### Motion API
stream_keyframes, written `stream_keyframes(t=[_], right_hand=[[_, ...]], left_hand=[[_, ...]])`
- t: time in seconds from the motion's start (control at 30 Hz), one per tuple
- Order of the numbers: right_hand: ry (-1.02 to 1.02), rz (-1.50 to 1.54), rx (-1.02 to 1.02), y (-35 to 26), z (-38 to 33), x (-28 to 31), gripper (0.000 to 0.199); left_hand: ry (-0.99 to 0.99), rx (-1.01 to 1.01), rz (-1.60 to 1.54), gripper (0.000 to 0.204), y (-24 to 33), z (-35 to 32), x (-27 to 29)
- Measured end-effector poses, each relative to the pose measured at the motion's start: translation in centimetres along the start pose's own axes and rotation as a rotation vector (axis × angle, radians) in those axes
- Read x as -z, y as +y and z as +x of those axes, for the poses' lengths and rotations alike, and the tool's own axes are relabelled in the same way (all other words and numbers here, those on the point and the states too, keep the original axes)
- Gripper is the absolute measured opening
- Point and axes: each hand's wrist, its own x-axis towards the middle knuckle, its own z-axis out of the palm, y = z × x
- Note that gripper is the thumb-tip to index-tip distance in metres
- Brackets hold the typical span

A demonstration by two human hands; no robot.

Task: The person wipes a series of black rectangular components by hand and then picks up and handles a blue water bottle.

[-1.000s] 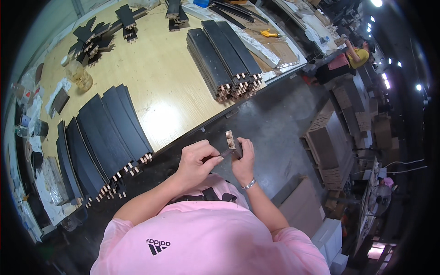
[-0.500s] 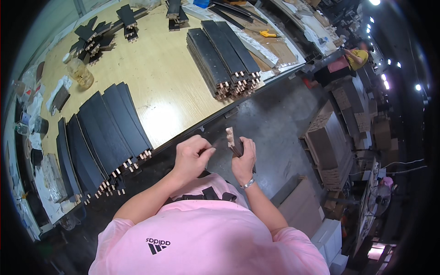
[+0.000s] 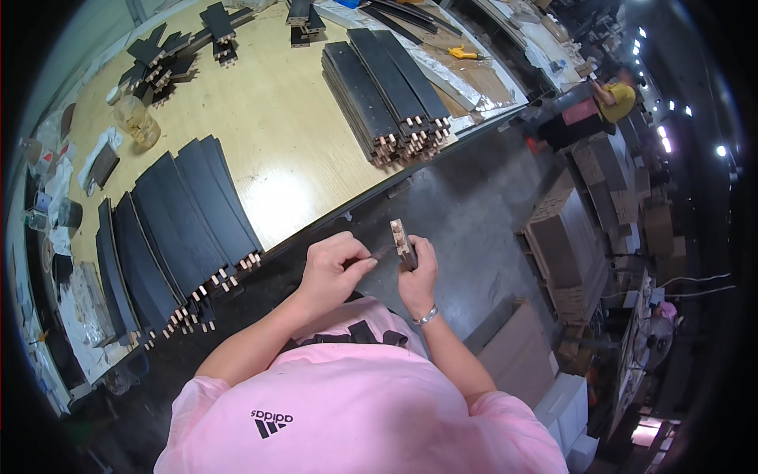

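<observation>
Wrapped by the fingers of my right hand (image 3: 421,272) is a dark wooden slat (image 3: 408,254), its pale end grain tipped up toward me. Close to that end, my left hand (image 3: 338,267) pinches a thin dark piece (image 3: 384,252), too small to make out. Its tip reaches almost to the slat's end; I cannot tell whether they touch. Both hands are in front of my body, just off the table's near edge. On the table to the left lies a row of black slats (image 3: 170,213) with wooden dowels in their ends. Another stack of black slats (image 3: 387,87) stands farther back.
The pale wooden table (image 3: 272,150) runs diagonally on the left. It carries a glue jar (image 3: 138,125), shorter dark pieces (image 3: 217,24) and a yellow tool (image 3: 463,53). Stacked boards (image 3: 564,249) rise from the floor at right. A person in yellow (image 3: 616,101) is farther off.
My left hand has shifted slightly right toward the slat, and the thin piece in it now shows clearly. The slat has turned slightly in my right hand.
</observation>
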Motion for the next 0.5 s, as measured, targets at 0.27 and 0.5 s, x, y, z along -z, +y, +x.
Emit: stream_keyframes(t=[0.27, 0.5], right_hand=[[-0.072, 0.134, -0.11, 0.4, -0.4, 0.0, 0.036], [-0.085, 0.184, -0.127, 1.5, -0.8, 0.1, 0.039]], left_hand=[[-0.033, 0.127, -0.177, 0.011, 1.2, 0.4, 0.2], [-0.012, 0.159, -0.15, 0.011, 0.8, 0.8, 0.2]])
